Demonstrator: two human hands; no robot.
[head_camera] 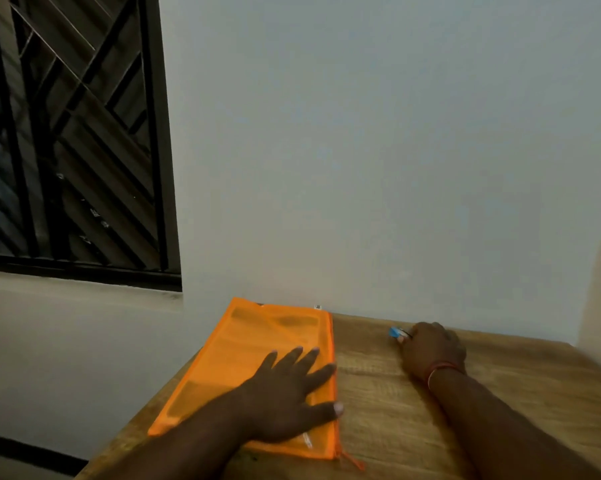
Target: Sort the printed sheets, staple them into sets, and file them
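An orange mesh zip pouch lies flat on the wooden worktop, at its left edge, with sheets dimly visible through the mesh and the zipper pull at the near right corner. The left hand lies spread and flat on top of it, fingers open, gripping nothing. Well apart to the right, near the wall, the right hand is curled around a small blue stapler. Filing looks close to done. To finish well, I judge the left palm should pin the pouch while the zipper closes fully, and the stapler should be set down clear of it.
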